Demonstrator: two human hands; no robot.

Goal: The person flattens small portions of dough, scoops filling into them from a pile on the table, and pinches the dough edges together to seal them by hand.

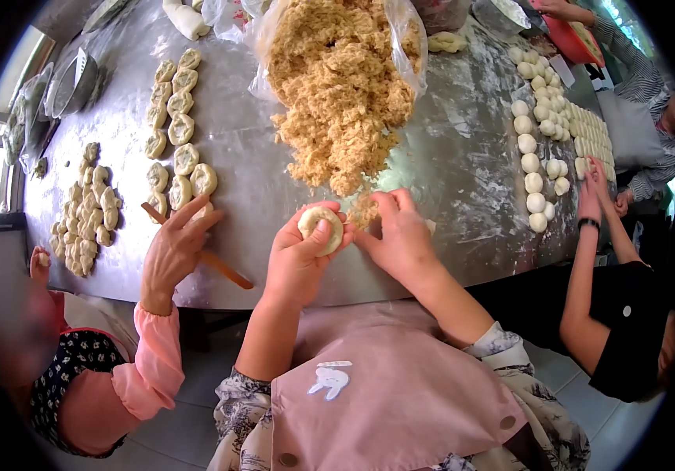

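Cradling pale, round dough (pixel 318 217), left fingers (pixel 313 242) curl; right fingers (pixel 386 207) pinch crumbly mixture (pixel 364 211).

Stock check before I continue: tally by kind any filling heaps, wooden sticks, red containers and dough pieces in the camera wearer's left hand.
Filling heap: 1
Wooden stick: 1
Red container: 1
Dough piece in wearer's left hand: 1
Total: 4

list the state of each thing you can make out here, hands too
left hand: closed around dough piece, thumb on it
dough piece: round, held off the table
right hand: fingers bent, beside the filling; grip unclear
filling: loose, crumbly, spilling onto table
plastic bag: open
dough balls: round, separate
stick: slanted under a co-worker's hand
table: floury in patches
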